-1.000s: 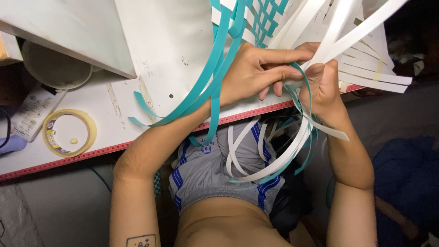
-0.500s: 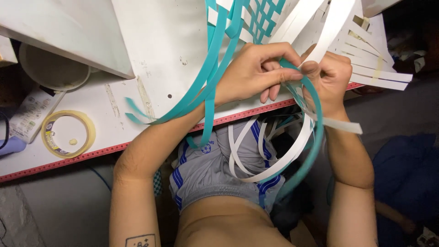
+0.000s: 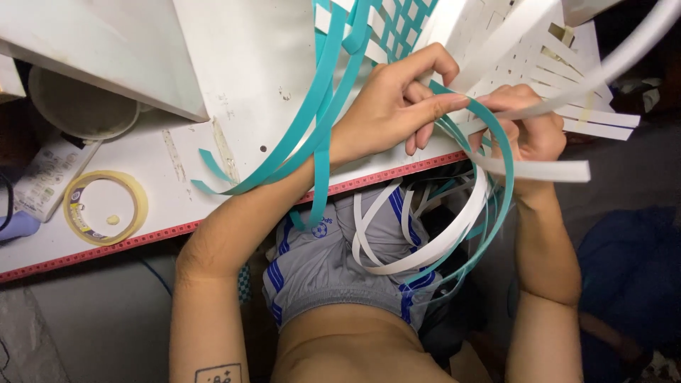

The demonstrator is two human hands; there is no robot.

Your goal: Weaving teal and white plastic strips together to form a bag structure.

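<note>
Head view: the left hand (image 3: 386,106) pinches a teal strip (image 3: 496,177) between thumb and fingers at the table edge (image 3: 213,223), steadying it beside the woven mat (image 3: 404,21). The right hand (image 3: 528,131), fingers curled shut on a white strip (image 3: 539,170), keeps it flat. The teal strip's long axis arcs from the hands down over the lap.

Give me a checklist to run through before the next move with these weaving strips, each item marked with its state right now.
1. Left hand pinches the teal strip: ok.
2. Right hand grips a strip: cannot tell which one, its fingers are curled under.
3. White strip lies free across the right hand: ok.
4. Loose loops over the lap untangled: not ok, white and teal cross.
5. Woven panel fully in view: not ok, cut off at the top.
6. Tape roll lies flat on the table: ok.
</note>
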